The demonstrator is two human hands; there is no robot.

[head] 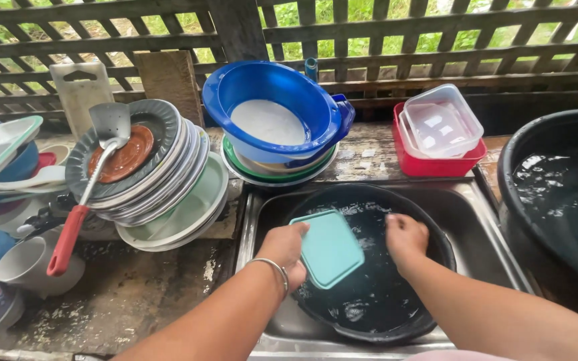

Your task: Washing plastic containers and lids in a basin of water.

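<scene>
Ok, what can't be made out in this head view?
- Right hand: closed over the black basin; anything in it is hidden by the fingers.
- Teal lid: its underside faces away, and the left hand covers one edge.
- Plates: stacked on edge, so only their rims show.
- Big tub: cut off by the right frame edge.
- Blue bowl: hides the dishes beneath it.
</scene>
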